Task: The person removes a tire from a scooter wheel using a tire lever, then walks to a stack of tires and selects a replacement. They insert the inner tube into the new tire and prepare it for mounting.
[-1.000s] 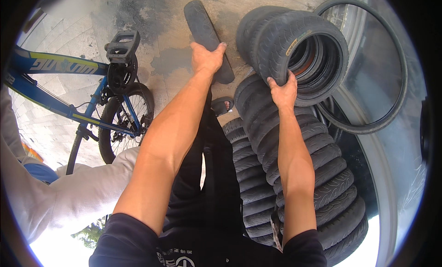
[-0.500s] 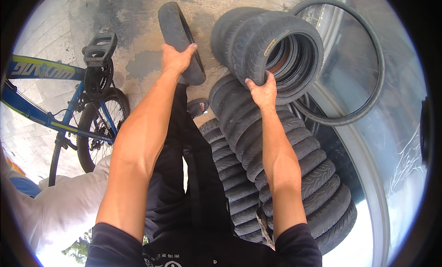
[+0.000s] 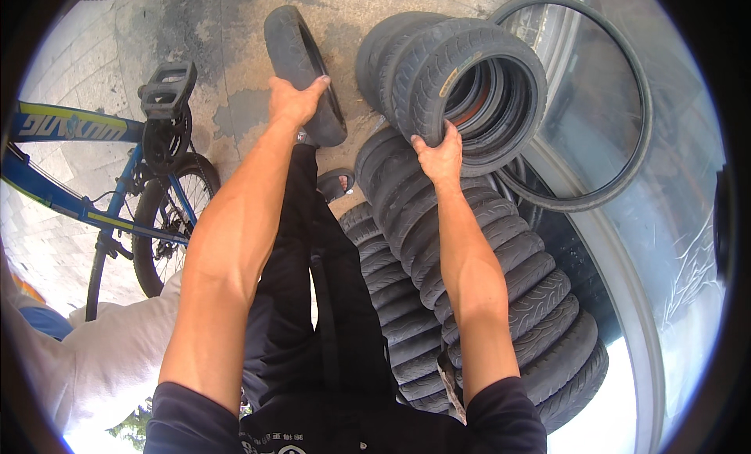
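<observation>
Two-handed grips show at the upper centre: the left hand [image 3: 295, 104] closes across one loose, treaded tire [image 3: 291, 51], hiding part of it, while the right hand [image 3: 440, 157] grips the lower left edge of the front tire [image 3: 422, 78] in an upper-right cluster. At least three tires overlap there, their exact number hard to make out; inside the front tire's opening shows one reddish ring [image 3: 476, 110]. Two rows of tires [image 3: 547, 297] fill the lower right, partly hidden by the right forearm [image 3: 473, 274]. One thin bicycle tire [image 3: 643, 102] stands at the upper right. One blue bicycle [image 3: 78, 127], cut off at the left, shows one pedal [image 3: 168, 89] and one wheel [image 3: 143, 243]. One sandal [image 3: 327, 186] sits near the centre. Pale clothing [image 3: 117, 352] at the lower left is cut off.
</observation>
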Motion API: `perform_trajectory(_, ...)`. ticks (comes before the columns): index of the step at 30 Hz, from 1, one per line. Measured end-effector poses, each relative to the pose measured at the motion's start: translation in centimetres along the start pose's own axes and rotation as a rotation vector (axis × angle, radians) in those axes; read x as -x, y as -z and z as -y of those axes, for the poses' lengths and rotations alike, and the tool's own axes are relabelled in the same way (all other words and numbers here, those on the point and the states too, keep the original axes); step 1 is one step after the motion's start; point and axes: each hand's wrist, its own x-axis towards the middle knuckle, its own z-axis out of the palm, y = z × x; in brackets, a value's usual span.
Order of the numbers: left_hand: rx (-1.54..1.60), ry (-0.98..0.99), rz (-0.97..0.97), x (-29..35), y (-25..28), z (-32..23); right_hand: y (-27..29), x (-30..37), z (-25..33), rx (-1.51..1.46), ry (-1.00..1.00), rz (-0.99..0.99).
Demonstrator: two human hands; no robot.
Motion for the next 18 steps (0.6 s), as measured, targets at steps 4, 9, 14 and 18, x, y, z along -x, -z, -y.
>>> perform_trajectory(4,0.011,0.003,0.008,-0.2,0.2,0.2,0.2,0.0,0.9,0.029,0.012,-0.046)
perform_trajectory(9,0.021,0.013,-0.015,-0.3,1.2,1.1,6.0,1.2,3.7,-0.228,-0.032,-0.133)
perform_trajectory(14,0.18,0.013,0.002,1.0,2.6,2.9,20.0,3.9,5.4,-0.887,-0.038,-0.143)
perform_trajectory(18,0.123,0.044,-0.037,2.4,3.0,4.2,22.9,7.2,6.7,-1.251,0.006,-0.212)
